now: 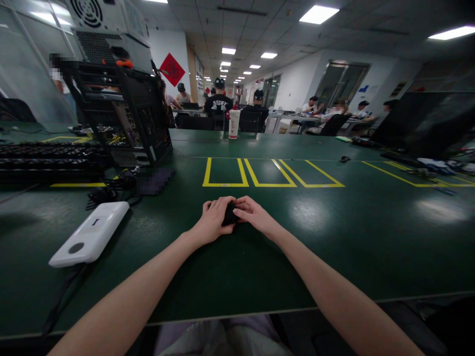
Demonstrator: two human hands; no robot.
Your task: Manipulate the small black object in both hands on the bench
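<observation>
A small black object (229,213) sits low over the green table (237,272), between my two hands. My left hand (215,216) is closed round its left side, fingers over the top and thumb at the near edge. On its right side, the fingers and thumb of my right hand (252,213) pinch it. My fingers cover much of the object, so its exact kind cannot be made out. Beyond my hands, yellow tape outlines (225,185) mark the table.
At the left stand an open black computer case (128,113) and a white device (91,235) with a black cable. A white cup (233,124) is near the far edge. Cables and dark equipment (426,170) lie at the right. Several people sit beyond.
</observation>
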